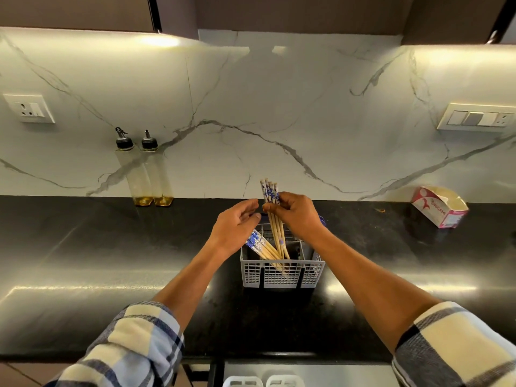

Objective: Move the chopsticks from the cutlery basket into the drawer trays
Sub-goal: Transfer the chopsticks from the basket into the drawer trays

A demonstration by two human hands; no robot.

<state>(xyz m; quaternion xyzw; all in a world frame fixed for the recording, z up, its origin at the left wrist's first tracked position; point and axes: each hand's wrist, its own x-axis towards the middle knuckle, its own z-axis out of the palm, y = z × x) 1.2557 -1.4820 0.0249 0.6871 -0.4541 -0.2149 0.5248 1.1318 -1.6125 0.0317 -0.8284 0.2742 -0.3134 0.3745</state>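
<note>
A grey plastic cutlery basket (282, 273) stands on the black counter in front of me. My right hand (297, 215) grips a bundle of wooden chopsticks (269, 191) with blue-and-white patterned tops, held nearly upright with their tips still inside the basket. My left hand (236, 226) hovers just to the left of that bundle, fingers relaxed and holding nothing. More chopsticks (258, 244) lean out of the basket's left side under my left wrist. At the bottom edge, white drawer trays (262, 382) peek out of an open drawer.
Two glass oil bottles (149, 174) stand against the marble wall at back left. A pink and white carton (439, 208) lies on the counter (83, 247) at back right. Wall sockets sit at far left and far right.
</note>
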